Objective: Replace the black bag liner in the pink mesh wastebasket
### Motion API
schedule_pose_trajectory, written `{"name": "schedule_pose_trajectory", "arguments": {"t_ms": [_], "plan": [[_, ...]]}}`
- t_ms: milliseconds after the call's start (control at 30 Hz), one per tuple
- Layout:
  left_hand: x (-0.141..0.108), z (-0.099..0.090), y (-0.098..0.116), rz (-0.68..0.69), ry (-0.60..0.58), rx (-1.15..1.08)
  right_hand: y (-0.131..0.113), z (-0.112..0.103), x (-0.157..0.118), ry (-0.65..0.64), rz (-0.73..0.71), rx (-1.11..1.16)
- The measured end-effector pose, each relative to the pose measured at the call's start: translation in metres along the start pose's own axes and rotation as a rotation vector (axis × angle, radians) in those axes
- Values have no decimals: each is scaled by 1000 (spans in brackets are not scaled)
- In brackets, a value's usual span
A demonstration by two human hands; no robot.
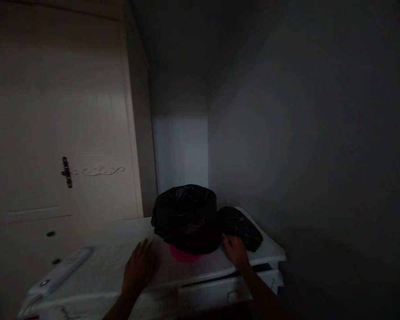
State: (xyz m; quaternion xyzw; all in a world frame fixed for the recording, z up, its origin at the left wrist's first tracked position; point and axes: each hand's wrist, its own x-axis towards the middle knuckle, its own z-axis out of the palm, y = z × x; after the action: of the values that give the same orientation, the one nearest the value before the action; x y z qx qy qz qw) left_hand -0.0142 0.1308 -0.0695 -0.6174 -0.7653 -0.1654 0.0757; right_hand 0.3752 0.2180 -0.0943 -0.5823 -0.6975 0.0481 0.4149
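Observation:
A pink basket-like bin (185,254) stands upright on a white dresser top, and only its lower part shows. A black plastic bag (190,222) lines it and hangs over its rim. My right hand (235,251) is at the lower right edge of this bag, its fingers curled in and seemingly pinching the plastic. Behind that hand lies a second dark plastic bundle (242,226). To the left of the bin, my left hand (140,264) rests on the dresser top with its fingers stretched out, apart from the bin. Dim light hides fine detail.
The white dresser (106,275) has a drawer (216,291) slightly open at its front. A long white object (65,271) lies at the dresser's left end. A white wardrobe (96,120) rises at the left, and a grey wall (303,146) borders the right side.

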Motion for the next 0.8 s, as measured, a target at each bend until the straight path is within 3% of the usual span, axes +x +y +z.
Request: {"name": "schedule_pose_trajectory", "arguments": {"t_ms": [200,333,500,667,800], "plan": [[-3,-15,6,5,-147,41,-1,-2,0,-7,-7,-23],[-7,-24,11,11,-116,13,-2,-3,0,-18,2,-15],[-6,-19,10,-19,-91,32,1,0,0,1,-1,-6],[-5,-14,3,132,-144,225,2,1,0,-10,-1,1],[-7,-14,-1,138,-125,228,1,1,0,-12,15,-2]]}}
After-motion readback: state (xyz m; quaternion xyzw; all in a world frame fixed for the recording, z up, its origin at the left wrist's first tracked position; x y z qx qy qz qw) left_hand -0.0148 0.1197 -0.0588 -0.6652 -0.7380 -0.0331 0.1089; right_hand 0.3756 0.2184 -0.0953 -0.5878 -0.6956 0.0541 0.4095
